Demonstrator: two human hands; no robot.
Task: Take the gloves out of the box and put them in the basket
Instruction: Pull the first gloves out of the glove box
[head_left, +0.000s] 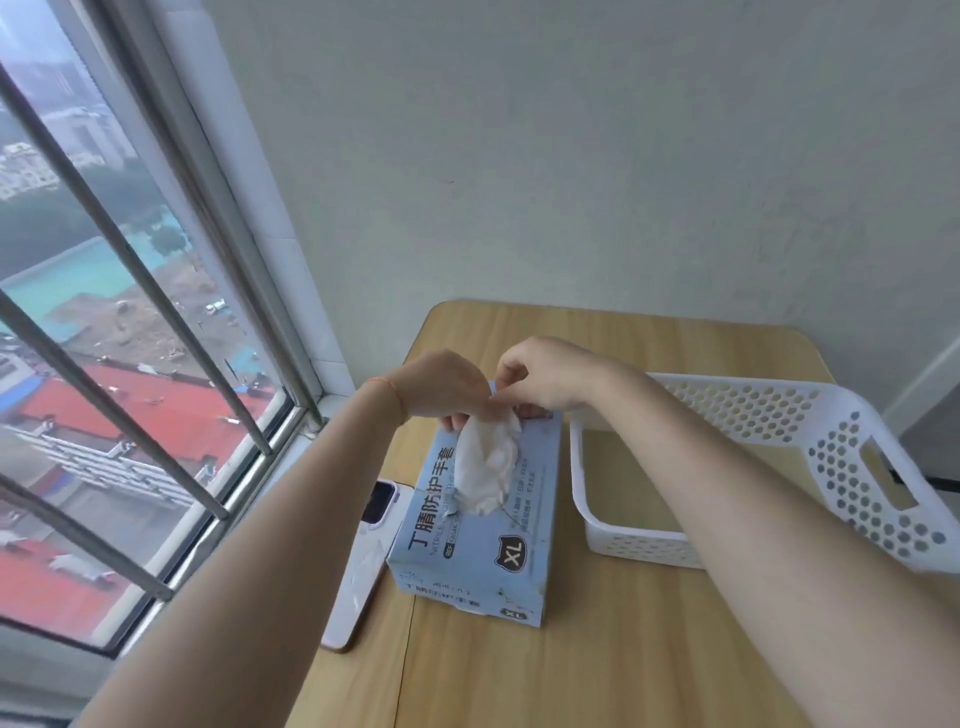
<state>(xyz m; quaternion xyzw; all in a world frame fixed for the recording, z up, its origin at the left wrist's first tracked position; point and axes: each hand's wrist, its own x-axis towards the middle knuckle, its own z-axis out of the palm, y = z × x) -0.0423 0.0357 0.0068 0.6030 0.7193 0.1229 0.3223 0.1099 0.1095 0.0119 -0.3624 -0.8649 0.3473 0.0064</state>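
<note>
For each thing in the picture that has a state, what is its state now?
Light blue cardboard glove box: top slot torn open.
White glove: partly out of the slot.
White perforated plastic basket: holds nothing visible.
White phone: face down.
Left hand: pinching the glove.
Right hand: pinching the glove.

Two hands are over the table: the left hand (447, 387) and the right hand (545, 376). There is one light blue glove box (483, 540), with one bunch of white gloves (488, 462) sticking out of its top; how many gloves are in the bunch cannot be told. One white basket (841, 462), one phone (363, 556), one wooden table (597, 665) and one window (104, 322) are in view.
</note>
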